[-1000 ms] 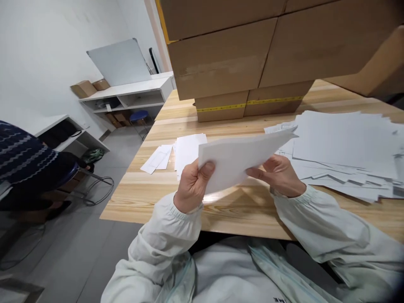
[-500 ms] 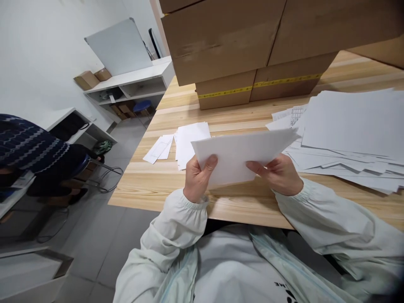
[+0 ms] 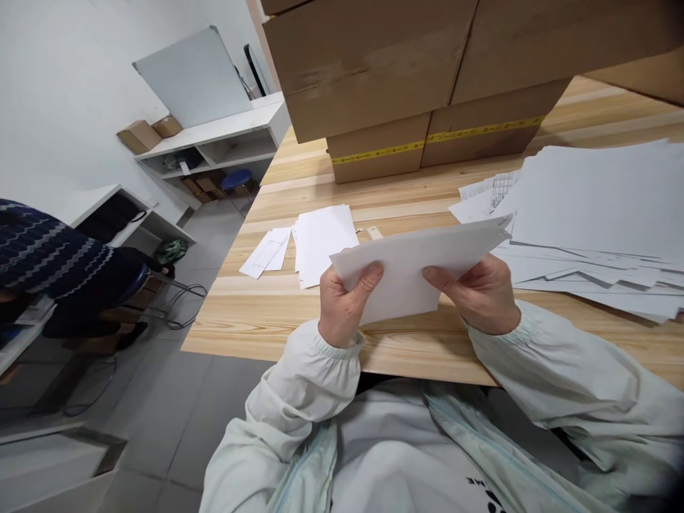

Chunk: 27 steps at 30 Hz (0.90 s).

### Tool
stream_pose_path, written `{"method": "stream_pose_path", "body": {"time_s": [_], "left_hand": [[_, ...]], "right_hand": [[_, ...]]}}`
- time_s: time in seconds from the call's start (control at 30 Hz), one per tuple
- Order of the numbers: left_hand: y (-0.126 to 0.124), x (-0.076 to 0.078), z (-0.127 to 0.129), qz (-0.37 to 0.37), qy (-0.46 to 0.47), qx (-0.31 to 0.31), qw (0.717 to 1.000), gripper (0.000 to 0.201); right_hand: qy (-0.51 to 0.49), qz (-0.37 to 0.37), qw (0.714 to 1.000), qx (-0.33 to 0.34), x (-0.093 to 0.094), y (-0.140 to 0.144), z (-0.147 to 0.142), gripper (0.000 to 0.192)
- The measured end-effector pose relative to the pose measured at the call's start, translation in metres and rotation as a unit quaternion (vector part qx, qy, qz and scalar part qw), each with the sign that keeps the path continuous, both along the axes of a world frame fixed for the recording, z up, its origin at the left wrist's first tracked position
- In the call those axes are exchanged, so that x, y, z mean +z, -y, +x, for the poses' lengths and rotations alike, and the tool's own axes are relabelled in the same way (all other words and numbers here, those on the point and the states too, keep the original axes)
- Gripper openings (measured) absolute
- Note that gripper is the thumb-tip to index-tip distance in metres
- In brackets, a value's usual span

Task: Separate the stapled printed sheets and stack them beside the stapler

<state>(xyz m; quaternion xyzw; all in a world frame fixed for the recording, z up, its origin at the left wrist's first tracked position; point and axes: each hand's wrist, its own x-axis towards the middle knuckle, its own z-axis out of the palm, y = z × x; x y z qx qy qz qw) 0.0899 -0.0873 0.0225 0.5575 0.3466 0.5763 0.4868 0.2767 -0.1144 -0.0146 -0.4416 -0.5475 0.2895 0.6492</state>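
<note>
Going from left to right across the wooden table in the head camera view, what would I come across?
Small loose slips → short stack of white sheets → left hand → held sheet → right hand → big spread pile of paper.

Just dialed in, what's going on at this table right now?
A person in a pale jacket holds a white sheet of paper in both hands above the near edge of a wooden table: the left hand pinches its left end, the right hand its lower right. A large spread pile of white sheets lies to the right, a small stack of folded sheets to the left, cardboard boxes behind. Another person sits at far left.
</note>
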Motion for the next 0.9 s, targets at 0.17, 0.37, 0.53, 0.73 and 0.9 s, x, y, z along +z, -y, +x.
{"method": "stream_pose_path", "body": {"time_s": [0.17,0.37,0.53,0.73,0.9], "left_hand": [[-0.001,0.008,0.000,0.049,0.024,0.022,0.998,0.021],[-0.008,0.007,-0.003,0.079,0.008,0.022,0.997,0.021],[-0.013,-0.005,-0.003,0.044,0.018,-0.003,0.999,0.023],[-0.010,-0.003,0.000,0.028,0.016,0.001,0.999,0.025],[-0.006,0.003,0.001,0.076,-0.036,0.025,0.996,0.033]], "right_hand": [[0.000,-0.017,1.000,0.003,-0.005,-0.001,0.004,0.025],[0.007,-0.016,1.000,-0.006,-0.011,-0.003,0.003,0.021],[-0.008,-0.043,0.999,-0.017,-0.007,-0.004,-0.003,0.024],[-0.011,-0.026,0.999,-0.014,-0.010,-0.003,-0.004,0.018],[0.013,-0.035,0.998,-0.041,-0.010,-0.001,-0.005,0.021]]}}
